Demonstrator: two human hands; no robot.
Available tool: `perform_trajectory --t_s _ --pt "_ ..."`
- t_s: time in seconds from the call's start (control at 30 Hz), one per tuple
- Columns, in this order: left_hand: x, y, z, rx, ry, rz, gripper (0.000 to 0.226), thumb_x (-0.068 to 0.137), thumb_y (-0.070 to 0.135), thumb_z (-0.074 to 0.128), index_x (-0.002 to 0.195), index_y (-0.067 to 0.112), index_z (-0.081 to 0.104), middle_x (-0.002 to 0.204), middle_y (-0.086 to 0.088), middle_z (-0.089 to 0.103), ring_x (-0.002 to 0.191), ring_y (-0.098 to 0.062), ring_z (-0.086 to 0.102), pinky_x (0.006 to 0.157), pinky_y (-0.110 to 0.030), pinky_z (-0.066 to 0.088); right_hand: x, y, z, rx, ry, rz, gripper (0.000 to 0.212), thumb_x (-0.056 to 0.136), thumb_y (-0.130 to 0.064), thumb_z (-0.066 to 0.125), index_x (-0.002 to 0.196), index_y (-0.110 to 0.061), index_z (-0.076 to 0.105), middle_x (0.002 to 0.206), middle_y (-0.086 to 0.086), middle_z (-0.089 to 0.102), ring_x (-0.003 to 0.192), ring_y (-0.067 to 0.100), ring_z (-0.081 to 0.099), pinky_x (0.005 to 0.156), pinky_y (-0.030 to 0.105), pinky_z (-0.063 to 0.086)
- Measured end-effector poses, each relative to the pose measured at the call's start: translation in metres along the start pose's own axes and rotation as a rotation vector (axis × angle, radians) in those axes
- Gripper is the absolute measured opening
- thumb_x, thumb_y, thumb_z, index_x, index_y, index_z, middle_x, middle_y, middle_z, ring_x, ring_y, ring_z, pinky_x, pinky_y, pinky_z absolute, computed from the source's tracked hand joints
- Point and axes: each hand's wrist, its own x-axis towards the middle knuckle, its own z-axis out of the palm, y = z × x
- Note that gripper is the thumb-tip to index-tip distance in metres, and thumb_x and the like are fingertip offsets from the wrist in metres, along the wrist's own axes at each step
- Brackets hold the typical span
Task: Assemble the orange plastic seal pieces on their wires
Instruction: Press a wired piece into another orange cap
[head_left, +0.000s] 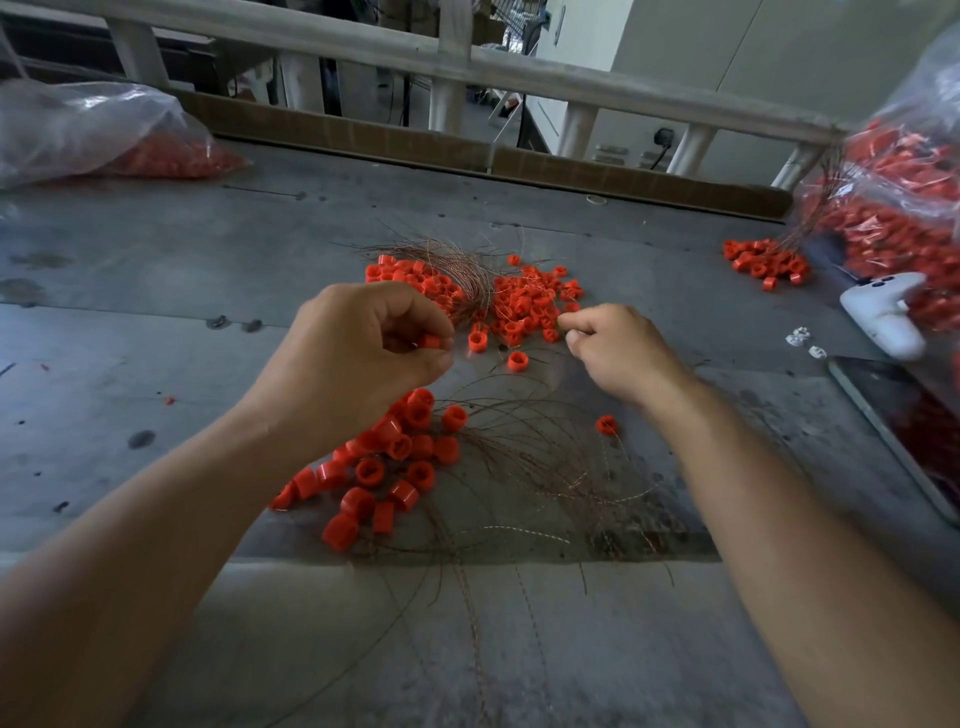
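Near heap of orange seal caps (384, 467): laid on the grey table (156, 270), with loose copper wires (545, 467) spread at its 3 o'clock. Left hand (363, 343): one orange seal piece (430, 341) is pinched by thumb and curled fingers. Right hand (613, 348): a thin wire (562, 318) is pinched, barely seen. Far heap of seal pieces (524, 301) is set at 12 o'clock. Clear bags are placed at 10 (93, 130) and 2 o'clock (904, 171).

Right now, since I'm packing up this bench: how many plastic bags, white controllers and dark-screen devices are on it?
Plastic bags: 2, the left bag and the right bag
White controller: 1
Dark-screen device: 1
Total: 4
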Motion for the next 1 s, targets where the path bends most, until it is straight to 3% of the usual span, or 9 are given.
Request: perform_trajectory --t_s 0.13,0.27,0.4,0.57,0.77,0.9,1.0 --pt "-0.001 0.001 0.0 -0.001 0.0 0.004 0.023 0.071 0.008 0.073 0.071 0.029 0.066 0.071 0.013 0.068 0.068 0.0 0.064 0.064 -0.006 0.049 -0.003 -0.002 -0.007 0.322 0.148 0.009 0.027 0.091 -0.004 0.048 0.112 -0.009 0.065 0.119 0.003 0.062 0.111 0.01 0.053 0.09 0.017 0.036" --pt "-0.001 0.002 0.0 0.006 0.002 -0.005 0.022 0.071 0.007 0.073 0.072 0.028 0.066 0.071 0.012 0.068 0.068 -0.001 0.064 0.065 -0.007 0.05 -0.005 -0.001 -0.014 0.548 0.165 0.016 0.032 0.085 0.009 0.05 0.105 -0.008 0.067 0.095 -0.009 0.064 0.086 -0.005 0.057 0.07 0.0 0.042" --pt "-0.002 0.003 0.0 0.01 -0.002 -0.012 0.02 0.072 0.008 0.073 0.074 0.027 0.066 0.074 0.01 0.068 0.069 -0.002 0.064 0.067 -0.01 0.051 -0.005 0.0 -0.014 0.676 0.181 -0.008 0.044 0.076 0.02 0.052 0.097 -0.016 0.066 0.083 -0.007 0.064 0.08 -0.001 0.06 0.064 0.005 0.045" --pt "-0.002 0.004 0.0 0.02 -0.011 -0.001 0.019 0.073 0.009 0.072 0.076 0.026 0.066 0.076 0.01 0.068 0.07 -0.002 0.063 0.069 -0.011 0.052 -0.005 -0.002 -0.015 0.708 0.228 -0.039 0.04 0.077 0.015 0.056 0.083 -0.024 0.065 0.08 -0.009 0.065 0.078 -0.001 0.062 0.064 0.006 0.045" --pt "-0.002 0.003 0.0 0.012 -0.014 0.014 0.02 0.072 0.009 0.073 0.075 0.027 0.066 0.074 0.01 0.068 0.069 -0.001 0.064 0.068 -0.009 0.051 -0.009 -0.004 -0.016 0.713 0.276 -0.086 0.036 0.075 0.011 0.065 0.082 -0.024 0.065 0.077 -0.007 0.066 0.073 0.001 0.064 0.067 0.01 0.049" --pt "-0.001 0.002 0.002 0.018 -0.014 0.027 0.022 0.072 0.008 0.073 0.073 0.029 0.065 0.073 0.012 0.068 0.068 -0.001 0.064 0.067 -0.011 0.052 -0.01 -0.005 -0.016 0.549 0.372 -0.129 0.028 0.073 0.0 0.072 0.089 -0.022 0.066 0.076 -0.012 0.063 0.069 -0.004 0.061 0.069 0.007 0.048" --pt "-0.001 0.002 0.002 0.024 -0.017 0.031 0.023 0.071 0.008 0.073 0.073 0.029 0.065 0.072 0.012 0.068 0.068 -0.001 0.064 0.067 -0.01 0.051 -0.01 -0.005 -0.016 0.414 0.467 -0.163 0.02 0.074 -0.006 0.074 0.093 -0.011 0.071 0.076 -0.014 0.059 0.064 -0.009 0.056 0.066 0.001 0.042"
